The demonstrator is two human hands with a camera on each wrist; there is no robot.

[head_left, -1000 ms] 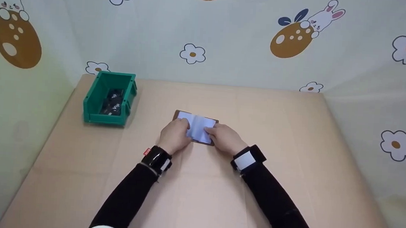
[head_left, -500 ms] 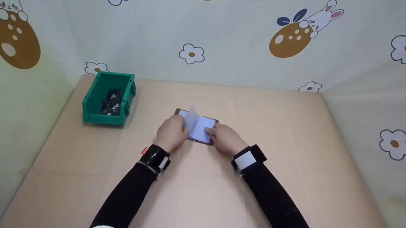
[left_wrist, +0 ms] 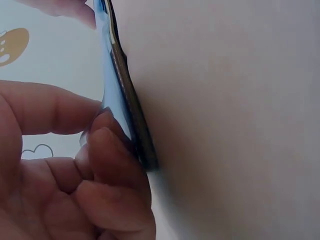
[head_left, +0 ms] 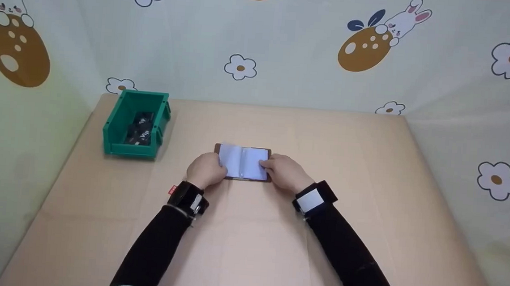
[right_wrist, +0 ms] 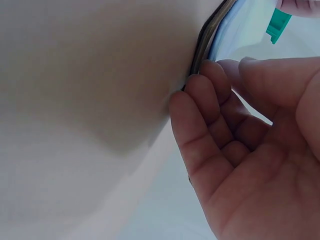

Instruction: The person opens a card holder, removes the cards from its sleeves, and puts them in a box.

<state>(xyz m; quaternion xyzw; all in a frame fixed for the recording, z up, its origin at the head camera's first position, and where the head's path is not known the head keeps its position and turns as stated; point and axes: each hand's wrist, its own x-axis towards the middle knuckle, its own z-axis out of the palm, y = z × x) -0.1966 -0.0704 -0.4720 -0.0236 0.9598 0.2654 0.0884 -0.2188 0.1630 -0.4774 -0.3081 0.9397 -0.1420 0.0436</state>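
A small card holder (head_left: pixel 242 162) with a brown cover and clear plastic sleeves lies spread open between both hands, over the middle of the table. My left hand (head_left: pixel 206 170) pinches its left side, thumb on the sleeves. In the left wrist view, the fingers hold the bluish sleeves (left_wrist: pixel 116 97) beside the dark cover (left_wrist: pixel 131 107). On the opposite side, my right hand (head_left: pixel 288 174) grips the right edge, its thumb over the sleeve. From the right wrist, curled fingertips show against the cover's edge (right_wrist: pixel 205 40).
A green plastic bin (head_left: pixel 129 151) stands at the back left of the table (head_left: pixel 247 250). Inside it lie black cards (head_left: pixel 140 130) printed "Vip". A patterned curtain (head_left: pixel 289 37) encloses the table at the back and sides.
A clear sleeve that stood up half a second ago now lies over to the left. My left hand has moved left to the holder's edge, and the holder has straightened. My right hand keeps its grip.
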